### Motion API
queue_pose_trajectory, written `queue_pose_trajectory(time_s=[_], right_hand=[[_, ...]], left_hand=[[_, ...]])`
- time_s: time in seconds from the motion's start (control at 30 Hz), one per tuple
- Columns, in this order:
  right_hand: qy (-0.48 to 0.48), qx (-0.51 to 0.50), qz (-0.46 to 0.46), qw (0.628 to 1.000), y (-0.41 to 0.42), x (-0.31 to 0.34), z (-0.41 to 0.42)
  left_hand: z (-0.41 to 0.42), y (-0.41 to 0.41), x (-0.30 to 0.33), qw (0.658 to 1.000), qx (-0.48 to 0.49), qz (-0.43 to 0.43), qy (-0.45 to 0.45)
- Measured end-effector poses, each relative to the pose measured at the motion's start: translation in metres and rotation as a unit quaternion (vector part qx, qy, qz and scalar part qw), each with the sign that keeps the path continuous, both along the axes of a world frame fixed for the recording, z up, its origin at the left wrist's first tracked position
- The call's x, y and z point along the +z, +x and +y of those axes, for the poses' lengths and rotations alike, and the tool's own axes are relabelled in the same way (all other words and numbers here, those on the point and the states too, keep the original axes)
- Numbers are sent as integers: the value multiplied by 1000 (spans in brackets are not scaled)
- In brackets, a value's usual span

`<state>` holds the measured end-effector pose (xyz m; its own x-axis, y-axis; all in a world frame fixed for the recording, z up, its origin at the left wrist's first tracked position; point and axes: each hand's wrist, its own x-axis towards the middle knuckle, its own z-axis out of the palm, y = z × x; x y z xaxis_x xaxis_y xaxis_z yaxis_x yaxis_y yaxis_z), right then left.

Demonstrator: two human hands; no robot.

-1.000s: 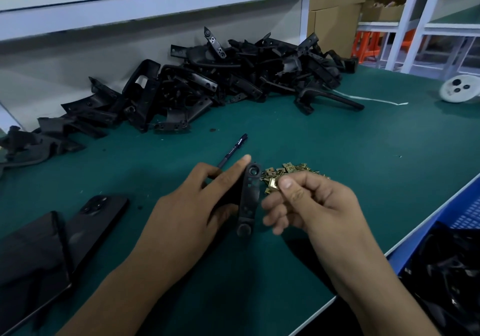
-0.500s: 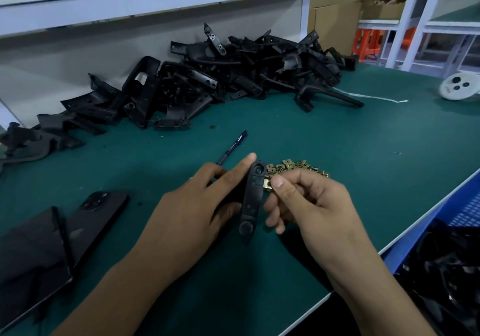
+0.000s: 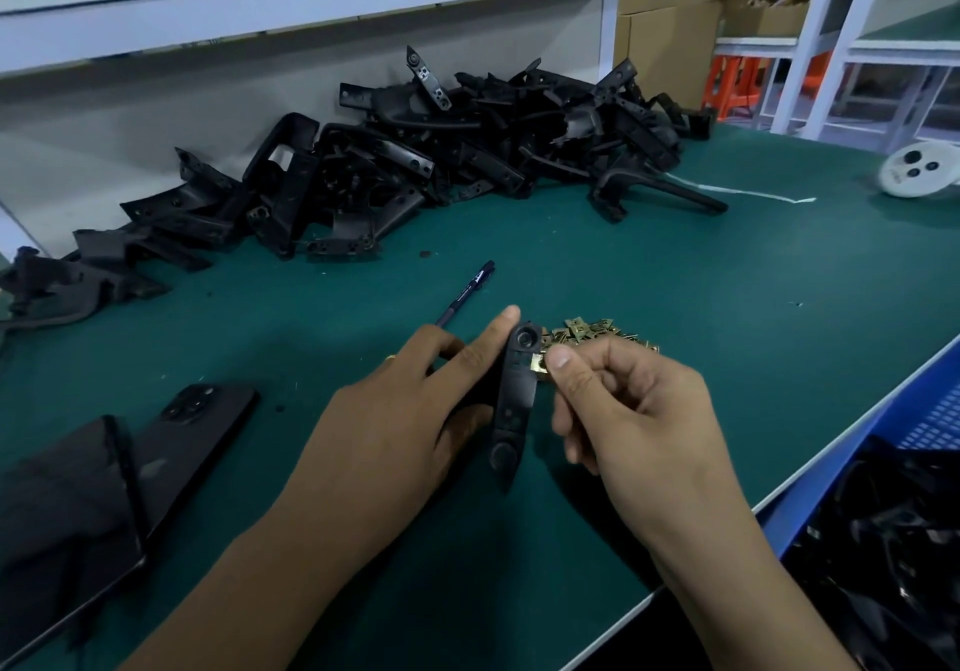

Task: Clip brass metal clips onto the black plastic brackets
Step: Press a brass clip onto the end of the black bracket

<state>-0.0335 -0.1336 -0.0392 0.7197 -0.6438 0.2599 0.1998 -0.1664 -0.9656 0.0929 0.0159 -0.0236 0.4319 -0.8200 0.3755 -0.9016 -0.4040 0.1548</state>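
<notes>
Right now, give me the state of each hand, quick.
Left hand: fingers curled round the black bracket, holding it upright.
Right hand: pinching a brass clip against the bracket's edge.

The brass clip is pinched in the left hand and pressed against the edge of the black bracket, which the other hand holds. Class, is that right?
Not quite. The head view shows the right hand pinching the brass clip against the black bracket; the left hand holds the bracket.

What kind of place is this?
Likely a factory assembly bench: a big heap of black plastic brackets on a green work mat, loose brass clips by the hands, and a blue crate beside the bench.
</notes>
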Motion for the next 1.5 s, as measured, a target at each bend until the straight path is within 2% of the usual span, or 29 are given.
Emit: queue_pose_trajectory(time_s=[0.23,0.5,0.57,0.63,0.7,0.77,1.1,1.3,1.5], right_hand=[[14,30,-14,999,-2,4,0],[72,77,-9,994,-8,6,-8],[31,14,-2,999,-10,5,-15],[-51,-91,16,994,-15,3,-29],[-142,-176,54,973,-25,1,-46],[-207,-210,109,949,-30,-1,-55],[-345,-202,204,894,-18,-16,-49],[-328,-163,185,912,-20,-15,-51],[-333,-169,218,902,-18,-16,-53]], left_hand=[[-1,-6,2,999,-19,-14,30],[3,-3,1,1000,-30,8,4],[5,2,0,1000,-11,12,-3],[8,8,-1,1000,17,21,-16],[11,12,-2,999,35,23,-20],[12,14,-2,999,46,21,-14],[11,13,-2,998,60,30,5],[10,12,-2,998,58,33,9],[11,13,0,997,65,40,13]])
